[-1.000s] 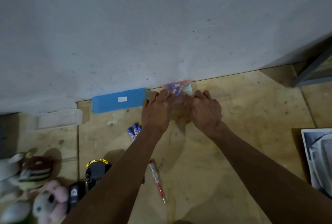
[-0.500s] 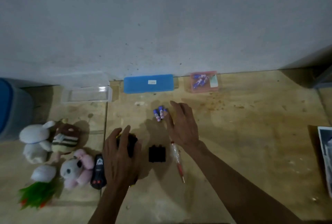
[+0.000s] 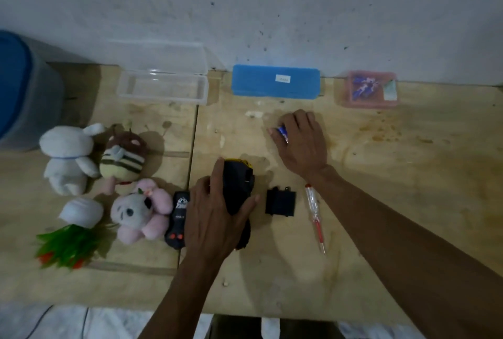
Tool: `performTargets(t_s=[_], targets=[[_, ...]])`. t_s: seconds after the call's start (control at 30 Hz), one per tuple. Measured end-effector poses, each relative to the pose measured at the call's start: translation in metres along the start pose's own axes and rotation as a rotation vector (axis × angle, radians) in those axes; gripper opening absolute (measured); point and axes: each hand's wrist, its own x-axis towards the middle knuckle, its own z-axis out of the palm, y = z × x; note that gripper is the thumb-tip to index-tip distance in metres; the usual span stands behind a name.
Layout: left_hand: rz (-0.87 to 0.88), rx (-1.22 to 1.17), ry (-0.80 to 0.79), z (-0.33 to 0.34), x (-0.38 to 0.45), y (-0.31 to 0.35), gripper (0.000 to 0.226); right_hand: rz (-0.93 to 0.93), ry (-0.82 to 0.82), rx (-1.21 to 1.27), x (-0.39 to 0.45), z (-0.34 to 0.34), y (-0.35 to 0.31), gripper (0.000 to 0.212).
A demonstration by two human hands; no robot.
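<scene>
nearby, pink box [image 3: 367, 103] of perhaps batteries [image 3: 363, 88], right hand [image 3: 302, 145] gripping blue battery [image 3: 283, 132]

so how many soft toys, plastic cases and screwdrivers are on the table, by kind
soft toys: 3, white rabbit, brown striped plush, pink plush
plastic cases: 3, clear case, blue case, pink case
screwdrivers: 1, screwdriver
total: 7
</scene>
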Motion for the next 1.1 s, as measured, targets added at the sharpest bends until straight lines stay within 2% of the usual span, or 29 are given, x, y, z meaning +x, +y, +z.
performTargets(t_s=[0.27, 0.4, 0.57, 0.7, 0.8, 0.97, 1.03, 1.1], targets=[[-0.046, -0.075, 0.018, 0.009, -0.006, 0.007, 0.098, -0.065, 0.049, -0.029, 0.001, -0.001, -0.003, 0.035], [-0.073, -0.061, 0.025, 0.008, -0.007, 0.012, 0.098, -0.125, 0.149, -0.049, 0.000, -0.001, -0.001, 0.038], [-0.095, -0.050, 0.004, 0.006, -0.006, 0.019, 0.102, -0.242, 0.275, -0.049, -0.001, 0.007, 0.008, 0.031], [-0.104, -0.044, -0.034, 0.004, -0.003, 0.024, 0.105, -0.186, 0.291, 0.039, 0.005, 0.011, 0.012, 0.031], [-0.139, -0.163, -0.053, 0.003, 0.000, 0.026, 0.106, 0.107, 0.172, 0.319, 0.015, -0.002, 0.007, 0.028], [-0.276, -0.481, -0.063, -0.003, 0.000, 0.029, 0.101, 0.962, -0.106, 1.108, 0.031, -0.053, -0.013, 0.028], [-0.335, -0.607, -0.086, -0.010, 0.000, 0.032, 0.099, 1.163, -0.220, 1.308, 0.029, -0.074, -0.019, 0.030], [-0.366, -0.702, -0.116, -0.020, -0.002, 0.037, 0.099, 1.276, -0.302, 1.499, 0.024, -0.095, -0.025, 0.029]])
